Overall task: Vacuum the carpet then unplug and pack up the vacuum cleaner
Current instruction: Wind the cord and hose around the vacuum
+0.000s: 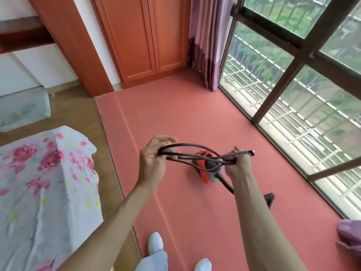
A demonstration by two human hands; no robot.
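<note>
A black power cord [195,147] is gathered into several long loops stretched between my hands. My left hand [154,153] grips the left end of the loops. My right hand [237,163] grips the right end, and the plug [252,152] sticks out past its fingers. Below the cord, a small red and grey vacuum cleaner [207,169] stands on the pink carpet [185,114]. Its black hose [228,184] runs toward the lower right behind my right forearm, and a ribbed end of the hose [268,197] shows beyond the arm.
A bed with a floral sheet [43,182] stands at the left on a wooden floor. An orange wardrobe [144,40] and a purple curtain [209,42] stand at the back. A floor-length window [293,85] runs along the right. My white-socked feet [155,243] are on the carpet.
</note>
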